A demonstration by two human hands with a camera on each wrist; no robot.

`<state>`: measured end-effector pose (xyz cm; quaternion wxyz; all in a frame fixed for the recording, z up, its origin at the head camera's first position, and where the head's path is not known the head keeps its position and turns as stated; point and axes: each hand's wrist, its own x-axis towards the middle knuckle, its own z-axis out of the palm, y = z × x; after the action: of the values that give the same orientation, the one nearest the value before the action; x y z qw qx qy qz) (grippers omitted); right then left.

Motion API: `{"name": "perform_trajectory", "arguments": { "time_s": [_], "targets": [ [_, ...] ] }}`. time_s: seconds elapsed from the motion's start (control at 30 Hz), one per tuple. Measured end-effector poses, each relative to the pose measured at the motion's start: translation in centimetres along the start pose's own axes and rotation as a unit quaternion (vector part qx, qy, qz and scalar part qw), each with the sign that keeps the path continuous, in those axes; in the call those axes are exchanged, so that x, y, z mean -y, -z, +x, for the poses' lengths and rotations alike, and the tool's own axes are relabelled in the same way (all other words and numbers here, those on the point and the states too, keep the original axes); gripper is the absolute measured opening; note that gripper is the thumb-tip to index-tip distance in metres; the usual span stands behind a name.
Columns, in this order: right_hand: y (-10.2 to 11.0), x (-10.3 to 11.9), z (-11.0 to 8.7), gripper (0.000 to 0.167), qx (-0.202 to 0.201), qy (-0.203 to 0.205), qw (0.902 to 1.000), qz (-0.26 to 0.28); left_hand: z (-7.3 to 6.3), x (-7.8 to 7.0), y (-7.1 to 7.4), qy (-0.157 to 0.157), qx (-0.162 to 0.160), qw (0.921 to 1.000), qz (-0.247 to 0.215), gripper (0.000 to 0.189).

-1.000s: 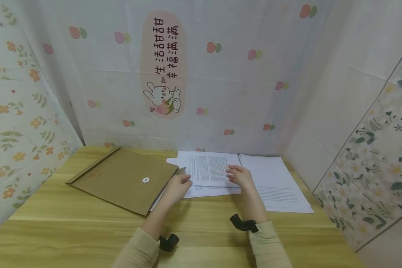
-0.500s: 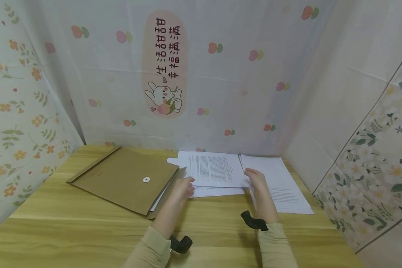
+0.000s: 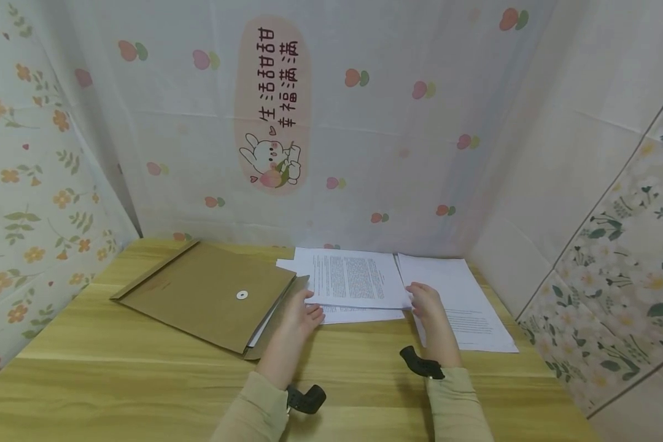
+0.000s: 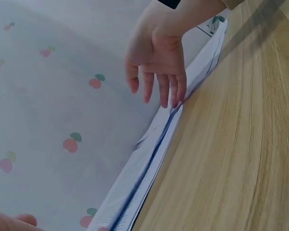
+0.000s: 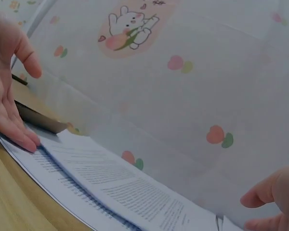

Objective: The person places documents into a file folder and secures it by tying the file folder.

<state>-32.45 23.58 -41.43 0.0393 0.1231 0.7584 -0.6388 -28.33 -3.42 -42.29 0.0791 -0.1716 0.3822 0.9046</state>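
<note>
Printed sheets lie in a stack at the back middle of the table, the upper ones offset from the lower sheets. My left hand is at their left front corner; the right wrist view shows its fingers straight, fingertips right at the paper edge, thumb raised. At the right edge of the stack is my right hand. Its fingers hang loosely straight down to the sheets in the left wrist view. Left of the papers lies a brown document envelope with a white round button, its open side facing the stack and white paper showing inside.
More printed sheets lie to the right, partly behind my right hand. A patterned cloth hangs right behind the table, and others close off both sides. Both wrists wear black camera mounts.
My right hand has moved right, from above the printed sheets to their right edge. My left hand has shifted slightly right and its fingers have spread. The upper sheets have slid a little to the right.
</note>
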Motion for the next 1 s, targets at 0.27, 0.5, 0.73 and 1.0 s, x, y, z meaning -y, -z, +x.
{"name": "perform_trajectory", "arguments": {
  "time_s": [0.27, 0.5, 0.73, 1.0],
  "targets": [
    [-0.4, -0.4, 0.7, 0.057, -0.020, -0.018, 0.9972, 0.070, 0.7, 0.7, 0.0, 0.000, 0.008, 1.0000, -0.005, 0.056],
    [-0.6, -1.1, 0.9, 0.056, -0.041, -0.033, 0.9910, 0.123, 2.0, 1.1, 0.6, 0.013, 0.032, 0.9991, -0.025, 0.051],
    [-0.6, -1.6, 1.3, 0.053, -0.052, -0.052, 0.9937, 0.084, 2.7, 1.4, 0.9, 0.014, 0.047, 0.9984, -0.028, 0.047],
    [-0.8, -0.9, 1.2, 0.054, -0.047, -0.020, 0.9987, 0.009, 3.1, 1.7, 0.8, 0.010, 0.053, 0.9984, -0.018, 0.048]
  ]
}}
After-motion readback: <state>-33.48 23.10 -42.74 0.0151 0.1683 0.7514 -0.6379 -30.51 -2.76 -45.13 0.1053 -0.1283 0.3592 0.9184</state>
